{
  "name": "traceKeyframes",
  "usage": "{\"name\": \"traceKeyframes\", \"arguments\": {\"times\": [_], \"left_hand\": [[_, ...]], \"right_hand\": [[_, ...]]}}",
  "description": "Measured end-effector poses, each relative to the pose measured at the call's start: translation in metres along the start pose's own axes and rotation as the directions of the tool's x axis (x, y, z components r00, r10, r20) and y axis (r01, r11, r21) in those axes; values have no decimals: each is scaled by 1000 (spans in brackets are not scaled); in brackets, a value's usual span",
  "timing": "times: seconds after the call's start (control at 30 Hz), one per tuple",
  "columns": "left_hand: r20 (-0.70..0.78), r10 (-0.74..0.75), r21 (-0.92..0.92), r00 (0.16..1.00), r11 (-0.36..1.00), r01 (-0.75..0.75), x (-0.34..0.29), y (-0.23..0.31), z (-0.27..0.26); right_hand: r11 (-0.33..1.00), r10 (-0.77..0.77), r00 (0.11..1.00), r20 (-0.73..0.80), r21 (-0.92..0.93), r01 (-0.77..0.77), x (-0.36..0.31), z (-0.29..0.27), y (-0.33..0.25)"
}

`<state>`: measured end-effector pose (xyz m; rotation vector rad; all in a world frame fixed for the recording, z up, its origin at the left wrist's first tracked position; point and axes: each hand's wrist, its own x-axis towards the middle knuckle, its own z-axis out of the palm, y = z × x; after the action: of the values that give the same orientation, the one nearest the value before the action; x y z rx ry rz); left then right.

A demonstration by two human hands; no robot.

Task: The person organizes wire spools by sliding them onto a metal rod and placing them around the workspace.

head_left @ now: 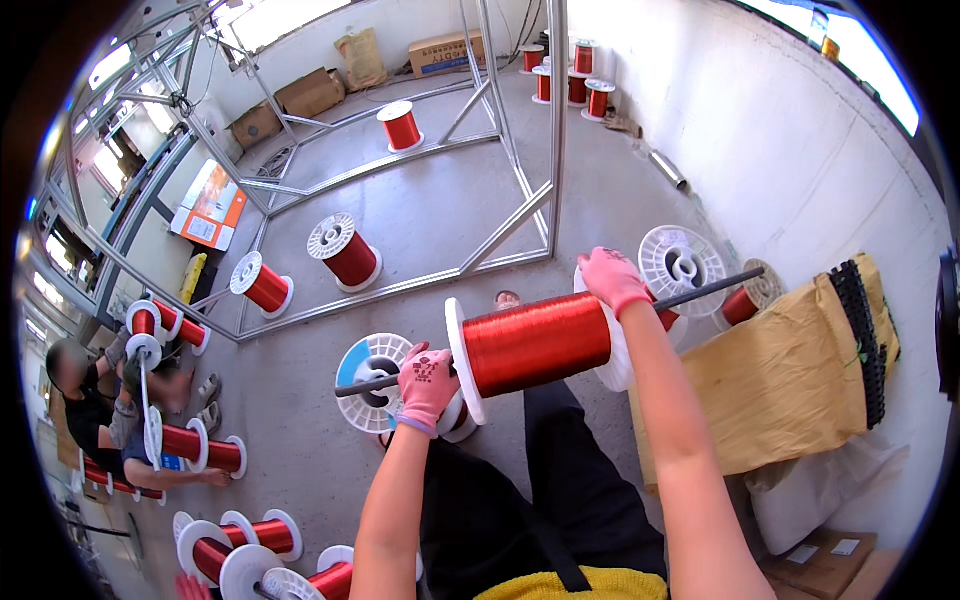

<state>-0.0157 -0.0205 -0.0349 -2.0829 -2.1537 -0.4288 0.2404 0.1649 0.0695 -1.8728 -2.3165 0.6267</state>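
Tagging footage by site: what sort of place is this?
Probably a workshop or small factory: a large red-wound spool held up, more red spools set around the floor, and a frame of metal bars.

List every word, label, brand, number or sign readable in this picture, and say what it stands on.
Wording is not copied here, only located.
Cardboard box by the far wall: large blue print.
Left hand, pink-gloved: dark print, too small to read surely.
Right hand, pink-gloved: dark mark, blurred.
Orange-and-white carton: print too small.
Brown box, lower right: white labels, unreadable.
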Motion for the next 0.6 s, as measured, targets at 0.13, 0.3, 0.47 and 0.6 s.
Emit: {"name": "traceKeyframes", "arguments": {"times": [0.13,0.3,0.47,0.6], "left_hand": [[8,-13,24,1000,1000,13,2,2,-3],[61,-46,61,997,997,42,0,5,-4],[157,-31,32,987,999,26,5,-1,-1],[147,3,75,989,997,-14,5,-4,2]], "right_hand": [[893,-131,656,-744,199,403,-93,60,34],[904,258,870,420,-423,-65,-237,274,258],[942,286,869,404,-282,-179,-256,293,318],[961,234,944,232,-201,-189,-210,235,272]]}}
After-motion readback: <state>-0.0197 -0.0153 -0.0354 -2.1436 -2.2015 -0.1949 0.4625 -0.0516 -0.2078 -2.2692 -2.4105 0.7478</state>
